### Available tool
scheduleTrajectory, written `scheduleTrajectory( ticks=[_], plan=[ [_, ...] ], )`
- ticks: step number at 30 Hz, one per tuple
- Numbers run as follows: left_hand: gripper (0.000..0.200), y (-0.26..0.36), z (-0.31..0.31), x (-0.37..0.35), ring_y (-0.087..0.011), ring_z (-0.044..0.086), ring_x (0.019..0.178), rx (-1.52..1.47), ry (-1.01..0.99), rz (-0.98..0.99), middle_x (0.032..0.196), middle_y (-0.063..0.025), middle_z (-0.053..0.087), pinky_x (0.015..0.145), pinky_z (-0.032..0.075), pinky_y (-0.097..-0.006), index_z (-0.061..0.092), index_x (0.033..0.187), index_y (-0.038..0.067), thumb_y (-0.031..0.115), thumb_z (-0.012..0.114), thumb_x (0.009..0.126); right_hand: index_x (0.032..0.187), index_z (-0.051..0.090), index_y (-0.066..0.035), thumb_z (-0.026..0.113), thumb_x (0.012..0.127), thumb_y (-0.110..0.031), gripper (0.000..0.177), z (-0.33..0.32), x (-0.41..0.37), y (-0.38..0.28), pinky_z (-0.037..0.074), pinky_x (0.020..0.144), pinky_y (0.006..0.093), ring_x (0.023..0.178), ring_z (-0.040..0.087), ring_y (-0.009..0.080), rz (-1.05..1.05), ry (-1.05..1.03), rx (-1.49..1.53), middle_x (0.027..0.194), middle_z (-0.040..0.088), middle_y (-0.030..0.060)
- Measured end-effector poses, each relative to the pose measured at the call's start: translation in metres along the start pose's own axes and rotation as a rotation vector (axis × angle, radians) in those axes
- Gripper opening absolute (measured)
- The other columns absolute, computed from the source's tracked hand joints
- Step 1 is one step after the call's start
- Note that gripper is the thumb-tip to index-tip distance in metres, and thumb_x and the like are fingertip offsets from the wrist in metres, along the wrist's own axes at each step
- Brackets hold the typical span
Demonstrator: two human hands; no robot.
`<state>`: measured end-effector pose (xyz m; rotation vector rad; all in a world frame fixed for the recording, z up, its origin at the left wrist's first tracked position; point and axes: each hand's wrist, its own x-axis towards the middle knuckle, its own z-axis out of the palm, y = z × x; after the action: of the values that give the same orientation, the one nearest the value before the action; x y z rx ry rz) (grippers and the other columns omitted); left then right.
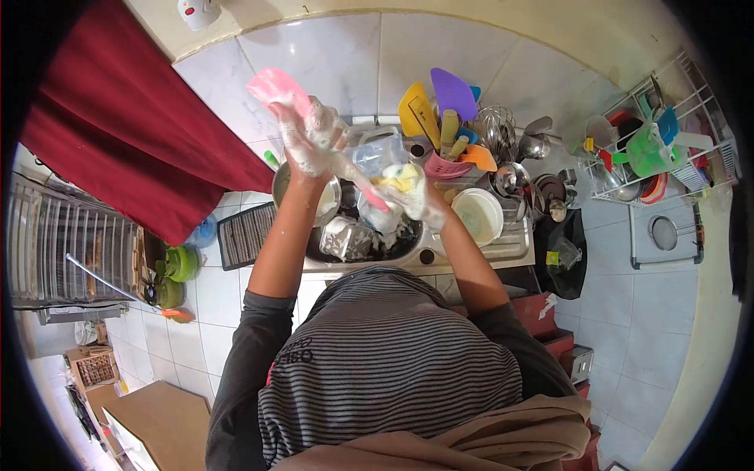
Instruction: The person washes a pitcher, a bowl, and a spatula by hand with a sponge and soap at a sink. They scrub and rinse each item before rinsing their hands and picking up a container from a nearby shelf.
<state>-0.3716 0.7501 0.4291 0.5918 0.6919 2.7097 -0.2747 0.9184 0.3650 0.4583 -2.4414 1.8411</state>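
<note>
Over the sink (408,255), my left hand (312,143), covered in foam, is closed around a pink spatula (276,85). The spatula's broad head points up and left, and its foamy handle slants down toward my right hand (428,206). That hand is closed on a soapy yellow and white sponge (403,177), close to the handle's pink end. Whether sponge and handle touch is hard to see. Below, in the basin, lies a grey and white patterned item (345,239). A clear plastic container (378,153) stands behind the hands.
A pink basket (446,166) of colourful spatulas stands behind the sink. To the right are a white tub (477,217) and metal utensils. A wire rack (628,177) hangs on the right wall. A red curtain (133,118) hangs at left, near a striped mat (245,235).
</note>
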Motion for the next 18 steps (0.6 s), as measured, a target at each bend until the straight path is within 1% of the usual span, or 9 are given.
scheduleTrajectory(
  ticks=[1,4,6,11,12,13,14,16,18],
  plan=[
    [0.053,-0.002,0.014,-0.003,-0.0126,0.030,0.043,0.060,0.173,0.008,0.053,0.0013,0.036,0.043,0.028,-0.0255,0.041,0.064,0.014,0.064,0.036,0.082,0.083,0.060,-0.004,0.062,0.079,-0.028,0.024,0.009,0.003,-0.010,0.045,0.056,0.0292,0.068,0.057,0.0157,-0.035,0.204,0.162,0.076,0.059,0.0063],
    [0.048,-0.034,0.010,-0.010,-0.0129,0.031,0.046,-0.008,0.310,0.051,0.055,0.0018,0.035,0.047,0.028,-0.0256,0.041,0.064,0.015,0.059,0.040,0.084,0.078,0.058,-0.006,0.066,0.073,-0.028,0.024,0.019,0.026,-0.034,0.045,0.058,0.0338,0.067,0.056,0.0231,-0.319,0.574,-0.128,0.075,0.056,0.0086],
    [0.037,-0.038,0.019,-0.015,-0.0137,0.035,0.051,-0.002,0.278,0.057,0.055,0.0013,0.037,0.050,0.030,-0.0270,0.043,0.064,0.016,0.046,0.049,0.084,0.080,0.058,-0.006,0.066,0.065,-0.017,0.020,0.026,0.027,-0.065,0.043,0.062,0.0335,0.072,0.054,0.0269,-0.146,0.550,-0.413,0.076,0.049,0.0099],
    [0.036,-0.001,0.049,-0.013,-0.0143,0.038,0.048,-0.104,0.362,0.153,0.049,0.0015,0.037,0.051,0.033,-0.0278,0.039,0.054,0.018,0.032,0.049,0.085,0.077,0.061,-0.008,0.069,0.067,-0.027,0.022,0.031,0.017,-0.009,0.047,0.063,0.0365,0.070,0.059,0.0287,-0.603,0.551,-0.689,0.078,0.057,0.0128],
    [0.038,0.007,0.050,-0.012,-0.0147,0.039,0.048,-0.134,0.375,0.177,0.049,0.0013,0.036,0.051,0.033,-0.0275,0.037,0.052,0.018,0.031,0.047,0.086,0.079,0.061,-0.008,0.069,0.068,-0.026,0.023,0.029,0.010,0.011,0.048,0.065,0.0350,0.071,0.059,0.0279,-0.449,0.565,-0.570,0.079,0.058,0.0122],
    [0.038,0.023,0.039,-0.011,-0.0141,0.037,0.048,-0.421,-0.017,0.048,0.049,0.0013,0.033,0.052,0.033,-0.0271,0.036,0.053,0.017,0.030,0.044,0.088,0.082,0.061,-0.007,0.068,0.068,-0.025,0.024,0.025,0.001,0.036,0.048,0.066,0.0334,0.072,0.060,0.0270,-0.299,0.574,-0.450,0.080,0.059,0.0117],
    [0.039,0.028,0.042,-0.013,-0.0133,0.033,0.047,-0.323,-0.077,0.065,0.048,0.0017,0.030,0.051,0.031,-0.0261,0.034,0.054,0.016,0.031,0.040,0.089,0.084,0.060,-0.006,0.068,0.069,-0.024,0.025,0.020,-0.005,0.059,0.049,0.068,0.0319,0.074,0.060,0.0261,-0.152,0.571,-0.332,0.082,0.059,0.0111],
    [0.039,0.012,0.045,-0.018,-0.0127,0.028,0.045,0.223,0.083,0.341,0.047,0.0022,0.028,0.048,0.027,-0.0267,0.034,0.055,0.015,0.033,0.038,0.090,0.091,0.056,-0.004,0.065,0.074,-0.022,0.026,0.011,-0.015,0.100,0.049,0.071,0.0292,0.079,0.060,0.0204,0.050,0.496,1.268,0.085,0.059,0.0080],
    [0.037,0.007,0.039,-0.017,-0.0130,0.028,0.046,0.069,0.089,0.212,0.049,0.0018,0.028,0.048,0.026,-0.0287,0.035,0.057,0.015,0.032,0.039,0.090,0.097,0.053,-0.003,0.063,0.076,-0.026,0.033,0.002,-0.006,0.048,0.048,0.070,0.0277,0.083,0.058,0.0160,-0.187,0.801,0.006,0.090,0.057,0.0063]
  ],
)
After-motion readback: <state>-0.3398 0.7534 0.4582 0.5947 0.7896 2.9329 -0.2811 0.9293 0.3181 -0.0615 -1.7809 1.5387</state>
